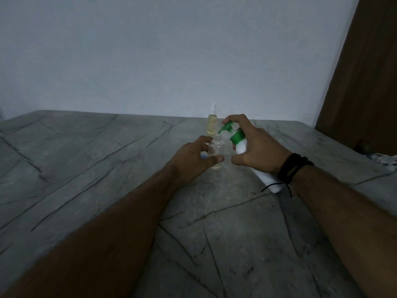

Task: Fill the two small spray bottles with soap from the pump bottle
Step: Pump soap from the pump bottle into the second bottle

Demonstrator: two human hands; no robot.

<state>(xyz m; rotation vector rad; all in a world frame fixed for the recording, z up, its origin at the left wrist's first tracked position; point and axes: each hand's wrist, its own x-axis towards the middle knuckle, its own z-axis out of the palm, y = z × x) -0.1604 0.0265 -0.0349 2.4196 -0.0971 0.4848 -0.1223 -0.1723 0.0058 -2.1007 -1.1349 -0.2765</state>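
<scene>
A small clear spray bottle (217, 147) stands uncapped on the grey marble table (107, 168), with a little yellowish liquid at its bottom. My left hand (193, 160) grips it between thumb and fingers. My right hand (255, 147) holds the white pump bottle (242, 147) tilted, its base near my wrist. Its green pump head (227, 127) points down over the clear bottle's open neck, with my forefinger on top of the pump. A second small spray bottle (212, 123), capped and filled with yellow liquid, stands just behind.
A pale wall (171, 50) rises behind the table's far edge. A brown door or panel (365, 72) stands at the right. Something small and blue (203, 156) shows by my left fingers. A patterned cloth (384, 159) lies at the table's right edge.
</scene>
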